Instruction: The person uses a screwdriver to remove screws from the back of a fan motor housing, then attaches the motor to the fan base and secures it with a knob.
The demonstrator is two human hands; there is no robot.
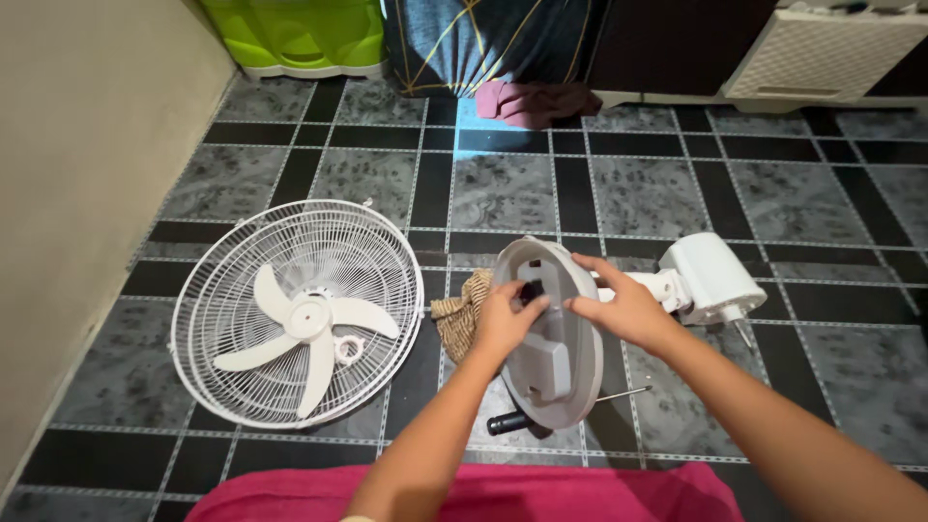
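Hands at work on a dismantled fan, seen from the head camera: nearest me lies a strip of bright pink cloth (541, 495) across the bottom of the view, my forearms reaching out over it. Just beyond, a black-handled screwdriver (541, 414) lies on the floor, its handle poking out under the grey oval plastic fan base (553, 372) that I have tipped up on edge, underside toward me.

My left hand (505, 317) rests on the recessed middle of that underside, fingers curled in and pressing at a dark opening; whether they pinch a small part there I cannot tell. My right hand (619, 304) clasps the upper right rim of the base, fingers spread and wrapped over the edge.

I judge the step goes best if the right hand bears the weight and keeps the base tilted steadily, leaving the left free for fine fingertip work in the recess.

A brown crumpled rag (462, 314) sits touching the base's left side. To the left, well apart, a white wire fan guard (227, 290) lies flat with the white three-blade propeller (309, 324) inside it. Behind the base, the white stem and motor housing (710, 278) lie on the black-and-grey tiled floor (793, 208). Farthest off stands a lime-green plastic bin (300, 34).
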